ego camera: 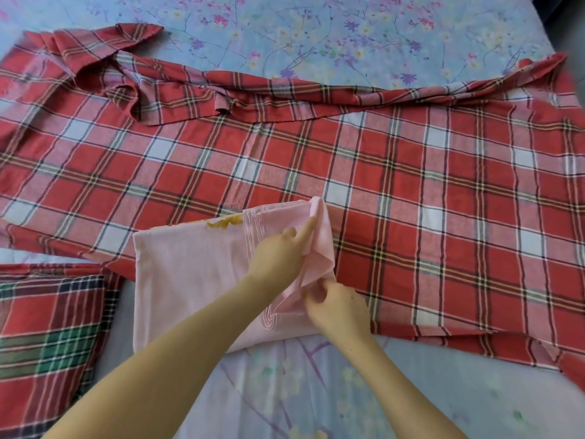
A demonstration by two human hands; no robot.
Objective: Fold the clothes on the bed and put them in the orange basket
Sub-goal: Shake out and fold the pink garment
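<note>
The bed (364, 42), covered in a pale blue sheet printed with small flowers, fills the view from 12 o'clock down to 6 o'clock. Across its middle lies 1 large red plaid cloth (411, 185), spread flat from 9 o'clock to 3 o'clock, with its far edge bunched and rumpled toward 11 o'clock.

The pink garment (190, 270) sits just below centre, toward 6 o'clock. Its upper part lies on the red plaid cloth and its lower edge on the bare sheet. It is partly folded: the left side lies smooth and flat, while the right side is doubled over into a raised flap at about 1 o'clock of the garment. A folded plaid piece (47, 327) in red and green lies at 8 o'clock, just beside the pink garment's left edge.

Both bare forearms enter from 6 o'clock. The left hand (275, 255) rests on the garment with its index finger (305, 231) straight and laid into the raised flap; the other fingers are curled, and I cannot tell whether they hold any cloth. The right hand (338, 308), at 5 o'clock of the garment, pinches the pink fabric's lower right edge between thumb and curled fingers.

A yellow print (221, 222) shows at the garment's top edge, beside thin white stitched lines (253, 229).
</note>
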